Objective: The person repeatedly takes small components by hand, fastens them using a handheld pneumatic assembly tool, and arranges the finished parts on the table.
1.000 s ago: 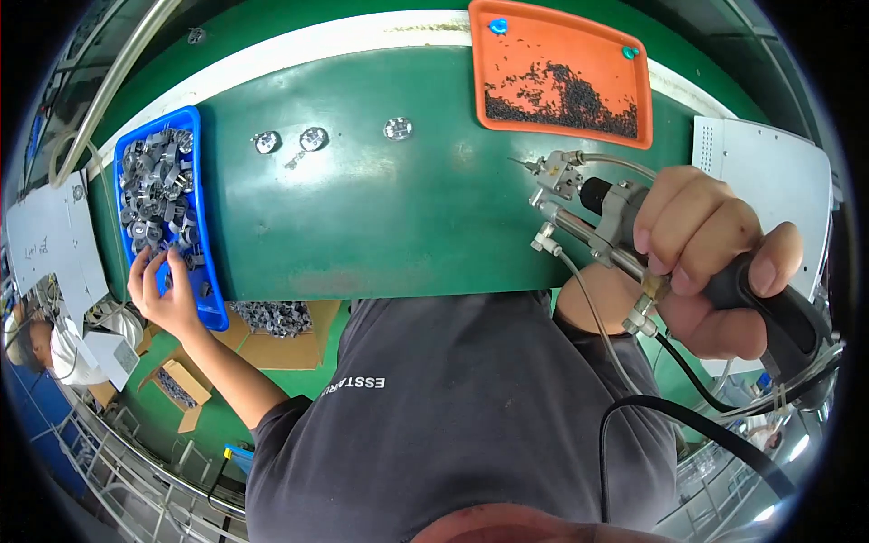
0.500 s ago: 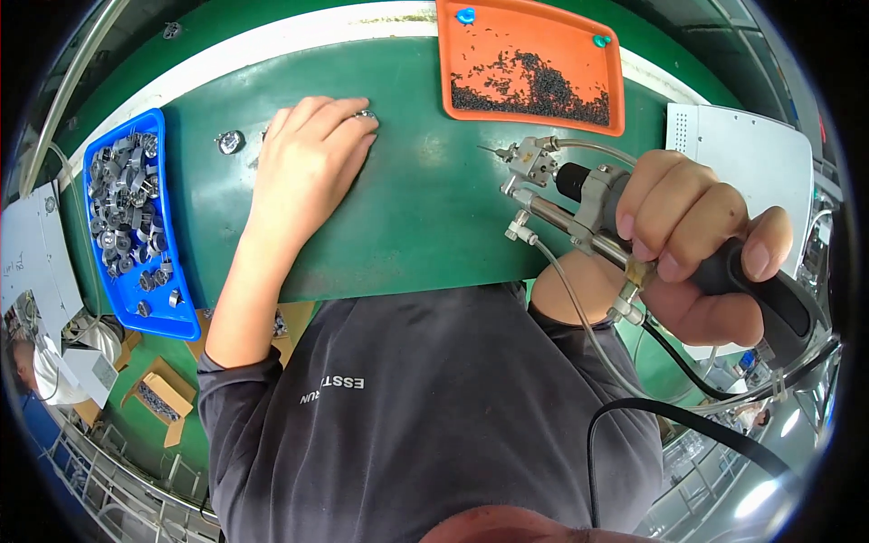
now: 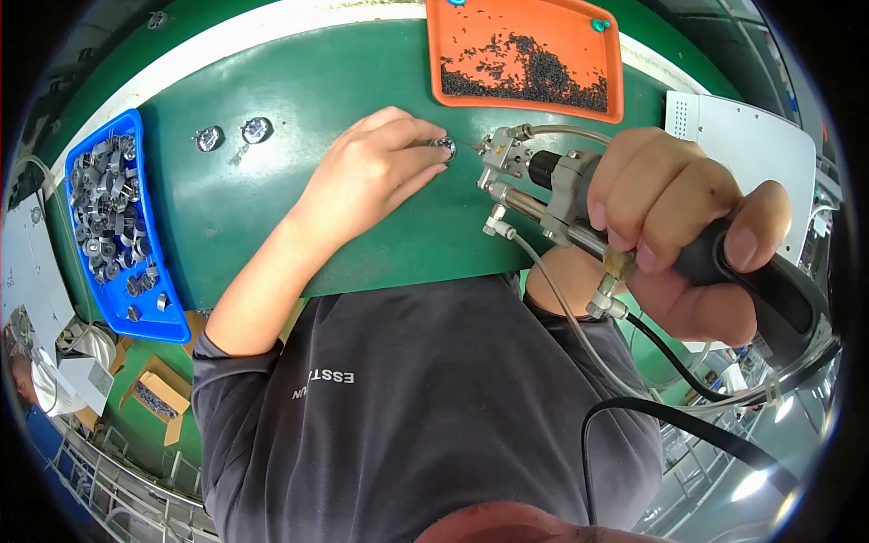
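Observation:
Between the fingertips of my left hand (image 3: 371, 172) is a small round metal part (image 3: 447, 147), partly covered by the fingers. My right hand (image 3: 683, 213) is wrapped round the black handle of a dispensing gun (image 3: 543, 192) with metal fittings and hoses. The gun's thin needle tip points left and meets the edge of the held part, or comes very close to it; I cannot tell whether they touch. Two similar round parts, one metal part (image 3: 209, 138) and another metal part (image 3: 257, 130), lie on the green table (image 3: 362, 258) left of my left hand.
A blue tray (image 3: 156, 262) heaped with round parts stands at the left. Beyond the gun lies an orange tray (image 3: 471, 27) of tiny black pieces. A white machine (image 3: 751, 145) sits at the right, and hoses hang from the gun. An open cardboard box (image 3: 161, 385) is below the table.
My left hand has moved right with the round part to the needle tip, uncovering a second part on the table. The gun has shifted slightly left.

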Available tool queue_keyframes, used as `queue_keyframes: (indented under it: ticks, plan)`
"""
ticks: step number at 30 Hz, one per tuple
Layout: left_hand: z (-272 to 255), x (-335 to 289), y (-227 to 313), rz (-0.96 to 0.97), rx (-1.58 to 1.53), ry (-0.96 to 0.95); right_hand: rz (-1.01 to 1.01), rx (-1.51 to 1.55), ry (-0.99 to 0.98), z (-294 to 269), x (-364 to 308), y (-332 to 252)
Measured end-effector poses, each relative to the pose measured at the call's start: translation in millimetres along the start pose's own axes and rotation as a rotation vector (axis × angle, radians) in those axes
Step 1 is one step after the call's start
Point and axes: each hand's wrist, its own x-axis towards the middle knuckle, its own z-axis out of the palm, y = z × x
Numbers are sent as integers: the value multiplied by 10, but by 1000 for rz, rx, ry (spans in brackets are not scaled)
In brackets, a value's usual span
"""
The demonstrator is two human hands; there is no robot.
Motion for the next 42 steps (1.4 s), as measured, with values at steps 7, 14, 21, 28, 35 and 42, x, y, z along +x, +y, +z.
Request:
queue_keyframes:
  ticks: [7,14,21,28,35,42]
  plan:
    - [14,-4,-24,26,3,18,40,6,-20,9,14,-13]
    - [13,-16,-16,10,16,23,48,8,-4,58,19,0]
    - [17,53,-41,39,-1,10,62,-28,20,89,39,-31]
    - [-14,14,-18,90,29,34,126,-95,99,248,145,14]
    - [23,-59,-40,63,14,62,-54,-49,201,279,25,-14]
    - [14,-66,-107,61,-25,46,-13,-40,272,203,-11,-193]
